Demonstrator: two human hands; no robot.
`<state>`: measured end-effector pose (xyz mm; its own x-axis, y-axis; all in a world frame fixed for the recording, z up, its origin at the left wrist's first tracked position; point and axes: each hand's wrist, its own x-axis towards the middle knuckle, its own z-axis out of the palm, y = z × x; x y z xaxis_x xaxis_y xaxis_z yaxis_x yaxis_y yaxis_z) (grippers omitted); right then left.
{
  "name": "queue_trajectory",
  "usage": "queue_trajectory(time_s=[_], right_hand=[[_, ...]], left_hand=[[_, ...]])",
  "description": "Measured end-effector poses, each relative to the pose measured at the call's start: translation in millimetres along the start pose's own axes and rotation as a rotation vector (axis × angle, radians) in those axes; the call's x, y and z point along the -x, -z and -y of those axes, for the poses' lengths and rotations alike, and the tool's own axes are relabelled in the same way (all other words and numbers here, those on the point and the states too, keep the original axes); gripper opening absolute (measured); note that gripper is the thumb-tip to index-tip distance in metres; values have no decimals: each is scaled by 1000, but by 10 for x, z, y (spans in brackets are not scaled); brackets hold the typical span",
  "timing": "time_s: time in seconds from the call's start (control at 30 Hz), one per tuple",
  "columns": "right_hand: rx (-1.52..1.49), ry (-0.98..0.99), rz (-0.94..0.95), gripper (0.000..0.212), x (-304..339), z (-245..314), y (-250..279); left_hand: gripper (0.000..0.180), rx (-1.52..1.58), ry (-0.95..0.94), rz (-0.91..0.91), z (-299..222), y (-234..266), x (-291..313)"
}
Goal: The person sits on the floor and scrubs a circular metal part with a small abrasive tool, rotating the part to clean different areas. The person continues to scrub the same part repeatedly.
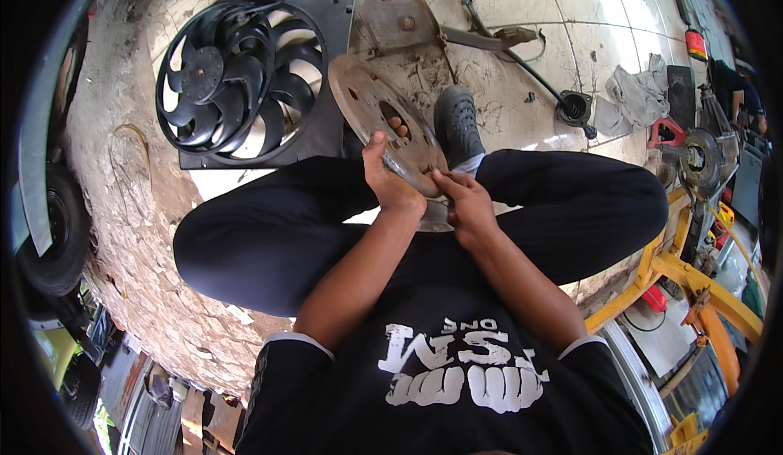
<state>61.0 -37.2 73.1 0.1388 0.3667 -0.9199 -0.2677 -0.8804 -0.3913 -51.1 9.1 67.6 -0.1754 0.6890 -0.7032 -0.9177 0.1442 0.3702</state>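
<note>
Tiled floor; fan in shroud; hands grip disc.

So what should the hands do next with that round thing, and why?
Maybe turn the disc a little: the left hand grips it, fingertips showing in its middle hole, and the right hand is at its lower edge, ready to guide it.

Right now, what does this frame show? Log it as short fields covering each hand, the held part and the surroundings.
Left hand: holds disc, fingertips showing in its center hole
Right hand: at disc's lower edge; grip unclear
Disc: brown, round, tilted
Left: black fan
Beyond: rusty bracket
Right: grey cloth, yellow frame
</note>
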Motion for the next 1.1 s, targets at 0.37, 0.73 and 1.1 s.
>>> queue_trajectory(time_s=[0.37, 0.73, 1.1], right_hand=[[-94, 80, -32, 26, 147, 60, -130], [-71, 29, 41, 25, 140, 41, -115], [-20, 28, 4, 22, -166, 16, 65]], left_hand=[[48, -69, -79, -17, 79, 10, -107], [40, 50, 60, 20, 20, 100, -120], [50, 27, 17, 23, 37, -20, -218]])
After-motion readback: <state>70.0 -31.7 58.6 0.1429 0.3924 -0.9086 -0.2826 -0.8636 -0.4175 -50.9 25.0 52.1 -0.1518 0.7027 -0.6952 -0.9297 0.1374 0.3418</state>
